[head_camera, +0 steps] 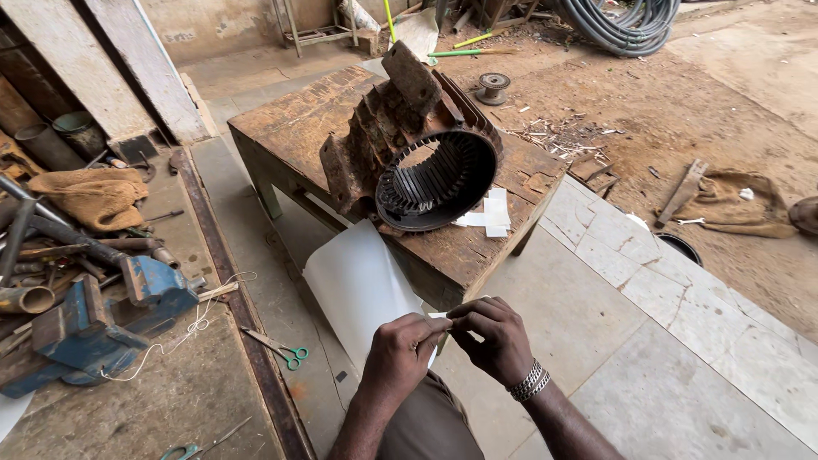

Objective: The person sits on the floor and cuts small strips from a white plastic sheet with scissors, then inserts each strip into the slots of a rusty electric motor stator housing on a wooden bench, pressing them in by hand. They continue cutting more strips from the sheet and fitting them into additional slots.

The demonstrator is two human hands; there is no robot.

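Note:
My left hand (399, 351) and my right hand (492, 336) meet in front of me, both pinching a small white paper strip (438, 316) between the fingertips. A bracelet sits on my right wrist. A large white sheet (356, 285) leans against the wooden table (294, 115) just beyond my hands. On that table lies a rusty motor stator housing (409, 145) on its side, its slotted bore facing me. A few cut white paper pieces (490, 215) lie beside it on the table top.
Green-handled scissors (281, 347) lie on the floor to my left. A workbench at left carries a blue vise (102, 319), string, pipes and a folded cloth (94, 196). A coil of grey hose (626, 24) lies at the back, and a sack (733, 204) lies on the dirt at right.

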